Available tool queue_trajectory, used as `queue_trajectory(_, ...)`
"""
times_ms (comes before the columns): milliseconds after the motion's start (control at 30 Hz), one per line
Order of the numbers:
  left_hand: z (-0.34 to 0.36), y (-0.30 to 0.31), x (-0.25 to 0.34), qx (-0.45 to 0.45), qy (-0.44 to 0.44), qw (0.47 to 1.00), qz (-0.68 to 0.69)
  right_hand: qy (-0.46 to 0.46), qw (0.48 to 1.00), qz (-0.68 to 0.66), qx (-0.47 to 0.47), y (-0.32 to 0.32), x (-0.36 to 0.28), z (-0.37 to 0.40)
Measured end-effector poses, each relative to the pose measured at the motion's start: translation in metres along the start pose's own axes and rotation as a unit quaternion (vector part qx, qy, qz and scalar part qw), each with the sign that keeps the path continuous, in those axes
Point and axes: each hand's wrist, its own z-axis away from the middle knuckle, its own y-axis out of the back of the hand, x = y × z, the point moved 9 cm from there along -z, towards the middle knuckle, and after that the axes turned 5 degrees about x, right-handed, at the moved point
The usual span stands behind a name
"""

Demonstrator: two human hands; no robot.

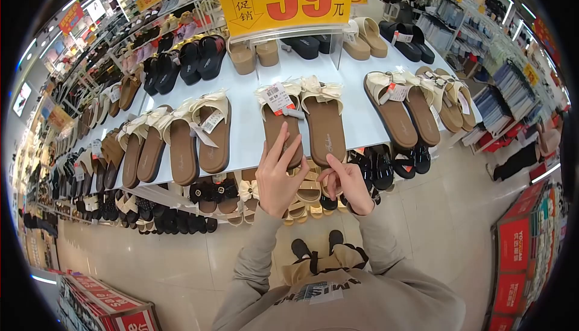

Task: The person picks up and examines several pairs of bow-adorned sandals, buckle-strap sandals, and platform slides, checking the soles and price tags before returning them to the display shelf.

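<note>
A pair of slides with brown footbeds and cream bow straps lies on the white shelf in front of me. My left hand [278,177] reaches over the heel of the left slide [281,127], fingers stretched out and apart. A white price tag [278,97] and a grey security clip [294,114] hang at that slide's strap. My right hand [348,181] is at the heel of the right slide [325,129]. Its thumb tip lies on the heel edge and the other fingers curl below, partly hidden.
Similar bow slides [184,150] stand to the left, and more [401,111] to the right. A yellow price sign [286,5] rises behind. Lower shelves hold black slippers [380,171]. Red display bins [512,252] stand on the floor at right. Other people are in the background.
</note>
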Motion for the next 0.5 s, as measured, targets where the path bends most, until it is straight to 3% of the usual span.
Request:
queue_trajectory(267, -0.011, -0.047, 0.016, 0.041, 0.000, 0.998, -0.053, 0.021, 0.999, -0.045, -0.015, 0.035, -0.004, -0.027)
queue_trajectory(333, -0.009, -0.054, 0.017, 0.049, 0.021, 0.997, -0.050, -0.032, 0.997, -0.041, -0.049, 0.039, 0.003, -0.023)
queue_trajectory(500, -0.002, -0.040, 0.031, 0.066, 0.029, 0.995, -0.067, -0.054, 0.986, -0.044, -0.151, 0.026, 0.026, -0.007)
